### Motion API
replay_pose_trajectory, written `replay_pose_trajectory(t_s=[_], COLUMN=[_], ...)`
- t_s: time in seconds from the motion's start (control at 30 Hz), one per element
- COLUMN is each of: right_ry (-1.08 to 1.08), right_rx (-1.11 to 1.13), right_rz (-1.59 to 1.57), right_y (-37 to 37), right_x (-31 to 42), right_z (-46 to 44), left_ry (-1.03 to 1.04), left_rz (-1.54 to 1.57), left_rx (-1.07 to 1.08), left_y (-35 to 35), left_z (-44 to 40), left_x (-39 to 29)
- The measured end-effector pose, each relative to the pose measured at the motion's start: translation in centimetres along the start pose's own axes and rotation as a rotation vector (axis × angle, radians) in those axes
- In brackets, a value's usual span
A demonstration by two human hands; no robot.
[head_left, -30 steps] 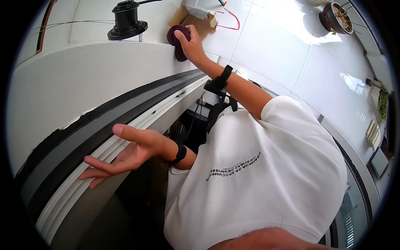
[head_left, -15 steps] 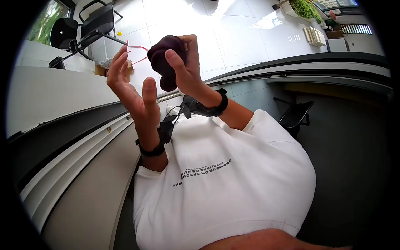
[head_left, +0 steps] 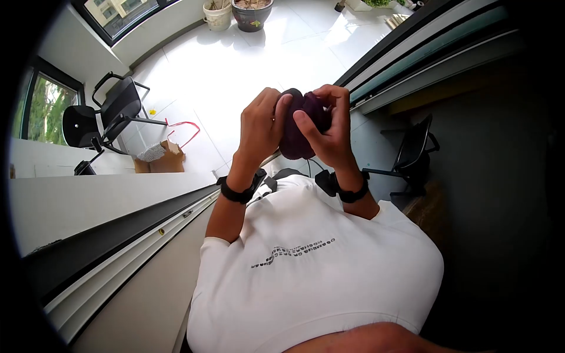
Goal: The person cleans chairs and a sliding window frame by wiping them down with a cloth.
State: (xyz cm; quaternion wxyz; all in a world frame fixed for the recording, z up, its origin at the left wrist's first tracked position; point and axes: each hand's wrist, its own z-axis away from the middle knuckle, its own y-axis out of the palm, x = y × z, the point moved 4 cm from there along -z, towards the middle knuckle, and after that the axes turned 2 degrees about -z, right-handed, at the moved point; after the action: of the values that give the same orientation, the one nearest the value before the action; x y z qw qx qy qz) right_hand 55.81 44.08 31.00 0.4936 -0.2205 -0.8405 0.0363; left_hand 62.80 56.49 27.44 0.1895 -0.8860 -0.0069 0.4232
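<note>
Dark purple cloth (head_left: 296,144): held up b/w both hands in front of the white shirt (head_left: 329,288), w/ the tiled floor (head_left: 200,76) well below. Gripped on its left side by curled fingers of the L hand (head_left: 259,123), w/ thumb bent over; gripped on its right side by bent fingers of the R hand (head_left: 336,134), w/ thumb laid on the near face. Exact folds and edges: too dark to tell. For good handling, pls hold firmly but not squeeze too much, bc of probable slipping of soft layers. Search for edges w/ the thumbs, loosen only one hand at a time, and avoid catching on the wristbands (head_left: 236,193) or dropping onto the white grooved rail (head_left: 126,256).
</note>
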Motion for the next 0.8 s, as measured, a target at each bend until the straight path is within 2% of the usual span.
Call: replay_pose_trajectory(t_s=[0.03,0.07,0.13,0.17,0.23,0.27,0.33,0.37,0.43,0.53,0.63,0.67,0.7,0.73,0.8], right_ry=[0.180,0.190,0.192,0.184,-0.039,-0.047,0.385,0.255,0.179,0.278,0.343,0.343,0.343,0.341,0.356], right_rx=[0.027,0.039,0.031,-0.026,-0.176,-0.206,-0.097,-0.092,-0.060,-0.108,-0.098,-0.123,-0.147,-0.138,-0.098], right_rz=[-0.133,-0.041,-0.071,-0.076,0.069,0.076,0.051,0.050,0.134,0.030,0.028,-0.104,-0.234,-0.225,-0.347], right_y=[-0.6,-1.4,-2.5,-3.2,-4.9,-6.0,-8.2,-9.1,-10.8,-12.6,-13.9,-14.2,-14.7,-15.1,-15.7], right_x=[-0.4,-1.1,-0.3,-0.3,0.4,0.3,-1.9,-2.5,-2.5,-4.6,-6.6,-7.3,-7.8,-7.9,-8.2], right_z=[-0.2,-0.4,-0.6,-0.6,-0.6,-0.3,1.2,1.8,2.7,4.3,5.0,5.2,5.1,4.6,4.0], left_ry=[0.004,0.007,0.051,0.091,0.057,0.108,0.150,0.201,0.330,0.545,0.219,-0.108,-0.133,-0.157,-0.429], left_rz=[0.002,-0.044,-0.041,-0.039,0.020,0.065,0.123,0.114,-0.026,-0.057,0.470,0.781,0.772,0.761,0.874], left_rx=[-0.033,-0.006,-0.021,0.021,-0.151,-0.205,-0.282,-0.328,-0.433,-0.452,-0.064,0.181,0.256,0.332,0.326], left_y=[0.2,0.4,1.8,2.8,4.2,4.7,5.3,5.6,5.6,6.4,9.4,10.9,12.3,13.4,14.5], left_z=[-0.9,-1.7,-2.9,-3.2,-4.1,-5.0,-7.2,-8.6,-11.2,-13.6,-15.2,-14.5,-13.6,-13.0,-11.1], left_x=[-0.4,-0.5,-0.7,-0.8,-0.8,-1.2,-2.1,-2.3,-4.4,-7.3,-4.3,-2.5,-1.3,-1.0,-0.7])
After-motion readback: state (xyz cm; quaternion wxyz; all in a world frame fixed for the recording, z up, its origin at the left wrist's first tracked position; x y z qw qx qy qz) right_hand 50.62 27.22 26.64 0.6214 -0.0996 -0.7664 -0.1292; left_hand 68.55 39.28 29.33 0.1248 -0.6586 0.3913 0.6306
